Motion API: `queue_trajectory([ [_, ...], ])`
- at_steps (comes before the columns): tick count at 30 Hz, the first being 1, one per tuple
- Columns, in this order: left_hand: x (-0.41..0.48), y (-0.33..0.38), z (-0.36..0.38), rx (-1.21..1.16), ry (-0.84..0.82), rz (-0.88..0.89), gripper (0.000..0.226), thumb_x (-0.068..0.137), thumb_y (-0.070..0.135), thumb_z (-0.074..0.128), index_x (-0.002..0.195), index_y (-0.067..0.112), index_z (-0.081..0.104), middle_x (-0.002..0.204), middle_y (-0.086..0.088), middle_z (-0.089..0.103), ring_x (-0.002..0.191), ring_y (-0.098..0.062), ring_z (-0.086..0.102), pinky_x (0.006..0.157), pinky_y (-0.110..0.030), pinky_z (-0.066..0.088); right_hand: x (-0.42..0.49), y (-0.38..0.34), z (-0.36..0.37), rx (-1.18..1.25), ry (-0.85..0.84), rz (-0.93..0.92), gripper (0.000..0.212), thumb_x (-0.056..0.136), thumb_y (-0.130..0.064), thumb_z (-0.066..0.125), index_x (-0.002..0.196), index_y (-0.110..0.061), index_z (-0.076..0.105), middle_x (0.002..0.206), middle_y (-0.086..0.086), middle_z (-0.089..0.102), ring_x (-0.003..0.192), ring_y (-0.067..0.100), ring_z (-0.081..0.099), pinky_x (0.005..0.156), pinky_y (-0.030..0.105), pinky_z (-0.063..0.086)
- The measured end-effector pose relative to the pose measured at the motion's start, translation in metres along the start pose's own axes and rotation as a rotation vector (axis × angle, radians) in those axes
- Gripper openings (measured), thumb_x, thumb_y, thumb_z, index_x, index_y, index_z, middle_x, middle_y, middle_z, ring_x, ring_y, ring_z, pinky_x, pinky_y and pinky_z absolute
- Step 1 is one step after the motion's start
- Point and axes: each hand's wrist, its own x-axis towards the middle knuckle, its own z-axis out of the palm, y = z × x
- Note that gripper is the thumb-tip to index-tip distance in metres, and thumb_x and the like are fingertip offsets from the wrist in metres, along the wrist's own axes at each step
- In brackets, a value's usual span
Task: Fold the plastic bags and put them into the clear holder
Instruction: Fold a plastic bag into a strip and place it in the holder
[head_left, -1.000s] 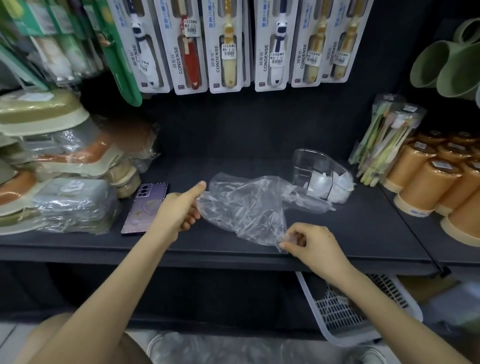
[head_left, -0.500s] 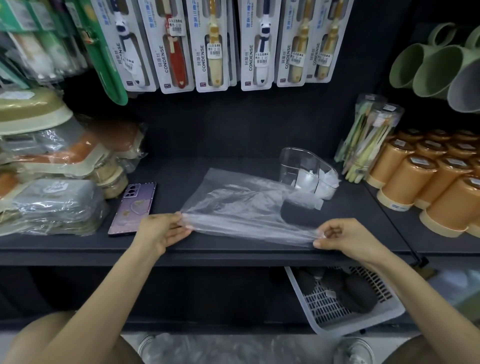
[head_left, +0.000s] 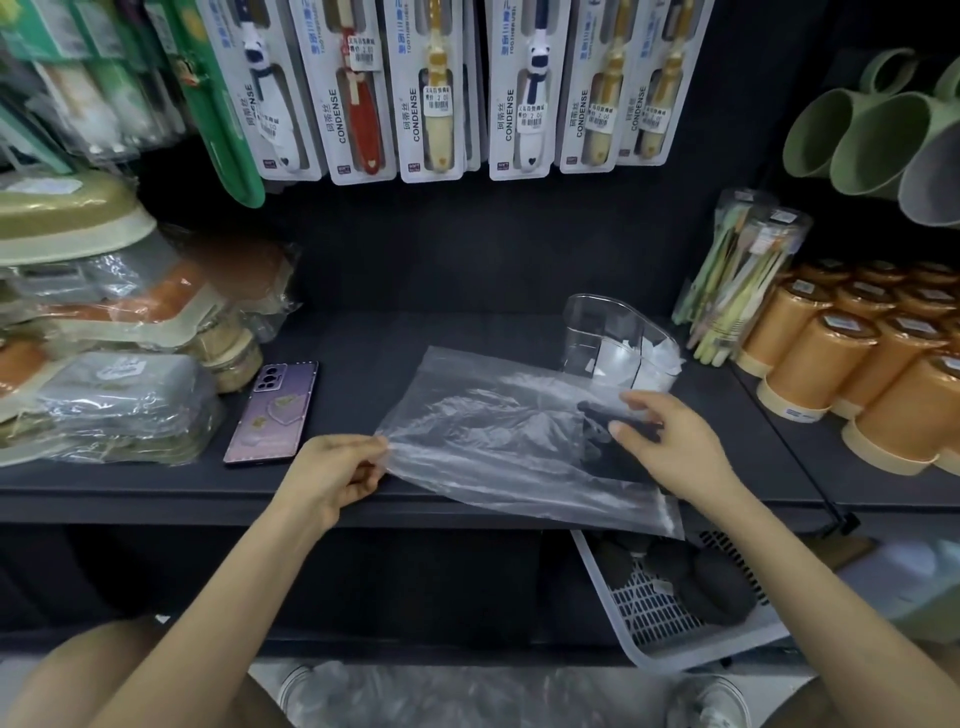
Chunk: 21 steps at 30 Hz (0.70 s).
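Observation:
A clear plastic bag lies spread flat on the black shelf, its near right corner hanging over the front edge. My left hand pinches the bag's near left corner. My right hand is over the bag's right side, thumb and fingers closing on the handle flap there. Behind the bag, the clear holder lies tipped on the shelf, with folded whitish bags in its open end.
A purple phone lies left of the bag, beside wrapped packages. Orange cups crowd the right. Below the shelf is a white basket holding dark items. More plastic film lies on the floor.
The crumpled bag was pulled taut and laid flat. My right hand then left the near right corner and moved up to the handle side; my left hand keeps the left corner.

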Motion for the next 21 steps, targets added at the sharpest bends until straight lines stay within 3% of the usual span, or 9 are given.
queue_trajectory([
  [4, -0.003, 0.000, 0.001, -0.049, -0.024, -0.002, 0.006, 0.091, -0.001, 0.060, 0.086, -0.003, 0.063, 0.077, -0.014, 0.064, 0.066, -0.019, 0.060, 0.048, -0.017, 0.053, 0.032, -0.020, 0.013, -0.116, -0.012, -0.066, 0.047, 0.095, -0.034, 0.055, 0.139, -0.017, 0.048, 0.143, 0.003, 0.047, 0.132, 0.023, 0.041, 0.102, 0.032, 0.033],
  [7, -0.001, 0.000, 0.002, -0.087, -0.053, -0.021, 0.006, 0.092, -0.001, 0.058, 0.095, -0.004, 0.062, 0.084, -0.017, 0.066, 0.075, -0.023, 0.065, 0.051, -0.021, 0.055, 0.055, -0.018, 0.020, -0.135, -0.087, -0.012, 0.050, 0.098, -0.036, 0.049, 0.143, -0.016, 0.042, 0.147, 0.007, 0.042, 0.136, 0.024, 0.036, 0.107, 0.033, 0.029],
  [11, 0.001, 0.000, 0.003, -0.089, -0.080, -0.023, 0.008, 0.093, 0.005, 0.058, 0.091, -0.002, 0.062, 0.083, -0.016, 0.068, 0.076, -0.025, 0.066, 0.056, -0.025, 0.058, 0.074, -0.013, 0.018, -0.143, -0.127, 0.000, 0.051, 0.099, -0.040, 0.046, 0.143, -0.015, 0.043, 0.150, 0.007, 0.039, 0.138, 0.022, 0.035, 0.108, 0.033, 0.029],
  [14, 0.005, -0.001, 0.003, 0.041, -0.028, 0.043, 0.012, 0.093, 0.008, 0.060, 0.082, 0.002, 0.064, 0.073, -0.010, 0.064, 0.064, -0.019, 0.060, 0.053, -0.018, 0.054, 0.057, -0.019, 0.010, -0.049, -0.138, -0.022, 0.042, 0.096, -0.042, 0.050, 0.129, -0.016, 0.058, 0.137, 0.002, 0.052, 0.127, 0.019, 0.048, 0.097, 0.029, 0.035],
  [16, 0.008, -0.004, 0.004, 0.135, 0.020, 0.092, 0.014, 0.091, 0.008, 0.062, 0.078, 0.004, 0.065, 0.065, -0.007, 0.058, 0.054, -0.014, 0.050, 0.046, -0.013, 0.046, 0.025, -0.021, 0.014, -0.088, -0.062, -0.162, 0.038, 0.094, -0.043, 0.053, 0.119, -0.017, 0.064, 0.125, 0.002, 0.061, 0.118, 0.020, 0.054, 0.092, 0.028, 0.038],
  [19, 0.010, -0.004, 0.007, 0.116, 0.018, 0.093, 0.016, 0.091, 0.007, 0.062, 0.076, 0.005, 0.065, 0.059, -0.004, 0.056, 0.047, -0.008, 0.047, 0.043, -0.012, 0.042, -0.023, -0.010, 0.041, -0.296, 0.019, -0.386, 0.051, 0.093, -0.052, 0.041, 0.123, -0.018, 0.063, 0.128, 0.007, 0.061, 0.120, 0.028, 0.055, 0.099, 0.042, 0.040],
  [21, 0.012, -0.003, 0.006, -0.013, 0.007, 0.044, 0.015, 0.092, 0.004, 0.061, 0.077, 0.004, 0.064, 0.052, -0.001, 0.058, 0.045, -0.006, 0.051, 0.044, -0.012, 0.044, -0.034, 0.005, 0.055, -0.450, -0.040, -0.356, 0.058, 0.097, -0.056, 0.026, 0.133, -0.021, 0.056, 0.136, 0.011, 0.055, 0.126, 0.033, 0.050, 0.104, 0.052, 0.037],
])
